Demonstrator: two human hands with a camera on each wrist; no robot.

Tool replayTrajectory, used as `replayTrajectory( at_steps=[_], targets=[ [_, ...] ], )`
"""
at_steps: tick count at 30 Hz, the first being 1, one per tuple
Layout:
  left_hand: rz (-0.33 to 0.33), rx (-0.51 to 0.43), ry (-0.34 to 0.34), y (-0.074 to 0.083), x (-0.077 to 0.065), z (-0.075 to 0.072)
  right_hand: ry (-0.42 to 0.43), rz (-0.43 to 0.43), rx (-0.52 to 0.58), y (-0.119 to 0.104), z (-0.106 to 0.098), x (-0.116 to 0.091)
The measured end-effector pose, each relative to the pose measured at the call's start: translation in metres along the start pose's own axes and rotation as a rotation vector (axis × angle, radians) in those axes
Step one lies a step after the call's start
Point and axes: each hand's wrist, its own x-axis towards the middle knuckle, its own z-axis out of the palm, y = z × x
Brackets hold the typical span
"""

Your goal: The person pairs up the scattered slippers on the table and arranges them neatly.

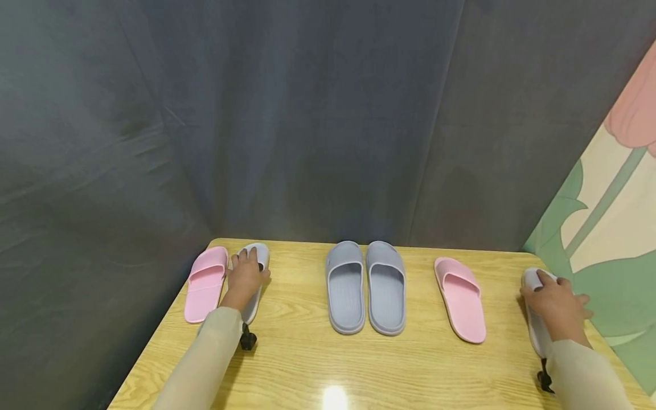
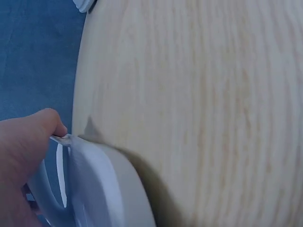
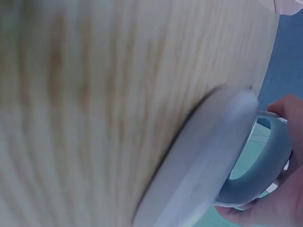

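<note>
My left hand (image 1: 245, 280) grips the strap of a light grey slipper (image 1: 251, 312) at the table's left side. In the left wrist view the thumb pinches the edge of that grey slipper's (image 2: 102, 184) strap. Far to the right, my right hand (image 1: 558, 306) holds another light grey slipper (image 1: 537, 336) by its strap. In the right wrist view the fingers wrap the strap, and that slipper's (image 3: 203, 151) sole is close to the wood. A pink slipper (image 1: 202, 302) lies just left of my left hand. Most of both straps is hidden under the hands.
Two blue-grey slippers (image 1: 345, 296) lie side by side at mid-table. A second pink slipper (image 1: 467, 310), slightly angled, lies between them and my right hand. The wooden table (image 1: 297, 364) meets a dark curtain (image 1: 318, 142) behind and a flower-painted panel (image 1: 615, 273) at right.
</note>
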Motion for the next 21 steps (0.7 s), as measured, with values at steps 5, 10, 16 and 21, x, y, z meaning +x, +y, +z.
replayTrajectory(
  at_steps=[5, 10, 16, 21],
  targets=[
    [0.013, -0.017, 0.048, 0.005, 0.000, -0.006, 0.016, -0.005, -0.025, -0.004, -0.005, 0.000],
    [0.008, -0.035, 0.032, 0.011, 0.002, -0.012, 0.038, -0.021, -0.032, -0.018, -0.008, -0.002],
    [0.005, -0.034, 0.030, 0.018, 0.001, -0.016, 0.050, -0.028, -0.008, -0.033, -0.011, -0.005],
    [0.010, -0.037, 0.044, 0.023, -0.003, -0.022, 0.054, -0.042, -0.012, -0.043, -0.013, -0.007]
  ],
)
